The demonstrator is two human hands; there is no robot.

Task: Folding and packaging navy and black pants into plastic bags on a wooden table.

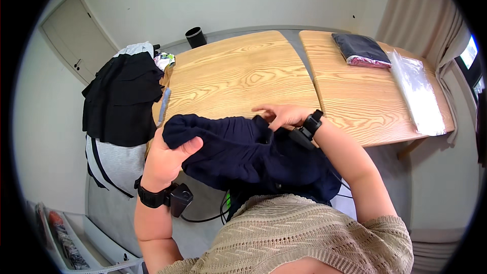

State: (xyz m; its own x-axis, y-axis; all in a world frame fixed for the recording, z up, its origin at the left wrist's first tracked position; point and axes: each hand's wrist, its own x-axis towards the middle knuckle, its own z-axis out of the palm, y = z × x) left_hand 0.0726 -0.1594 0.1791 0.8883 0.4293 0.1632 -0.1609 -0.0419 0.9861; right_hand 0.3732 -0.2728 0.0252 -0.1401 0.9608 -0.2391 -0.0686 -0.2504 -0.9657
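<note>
A dark navy garment (238, 157), bunched and folded, hangs across the near edge of the wooden table and over my lap. My left hand (167, 155) is closed on its left end, with the thumb laid over the cloth. At the garment's upper edge, my right hand (290, 114) reaches in from the right with its fingers stretched out and apart. Its thumb and fingertips touch the cloth around a raised fold. Which kind of garment it is cannot be made out in its crumpled state. Black devices are strapped to both wrists.
Black clothes (122, 99) lie piled on the left, above a light grey garment (116, 160). On the right table are a dark folded garment pack (361, 49) and clear plastic bags (418, 94). A gap separates that table from the main wooden table (243, 78). A dark bin (195, 37) stands behind.
</note>
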